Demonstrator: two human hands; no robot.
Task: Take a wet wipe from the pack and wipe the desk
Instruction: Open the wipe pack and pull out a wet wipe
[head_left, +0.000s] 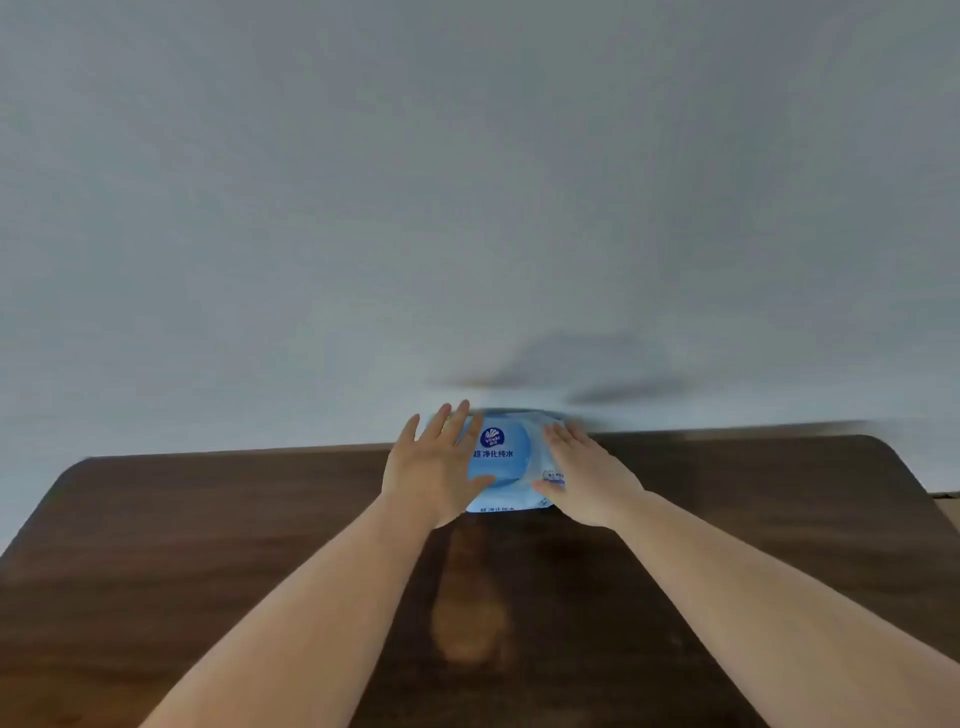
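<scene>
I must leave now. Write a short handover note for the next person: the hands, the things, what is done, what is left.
Left hand: open, fingers spread, over the left side of the wet wipe pack.
Right hand: open, flat over the pack's right side.
Pack: at the far edge of the brown desk, by the wall, lid apparently closed.
Done: hands reached the pack.
Left: open the lid, pull a wipe, wipe the desk.

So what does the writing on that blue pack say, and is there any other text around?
"Vinda": white logo on the dark blue badge atop the round lid of the wet wipe pack.
"超 净化纯水": dark blue characters across the lid, the start hidden by the left hand.
Partly cut-off characters along the pack's near edge: too clipped to read surely.
Small print by the right hand: too blurred.
Nothing written on the desk or the wall.
</scene>
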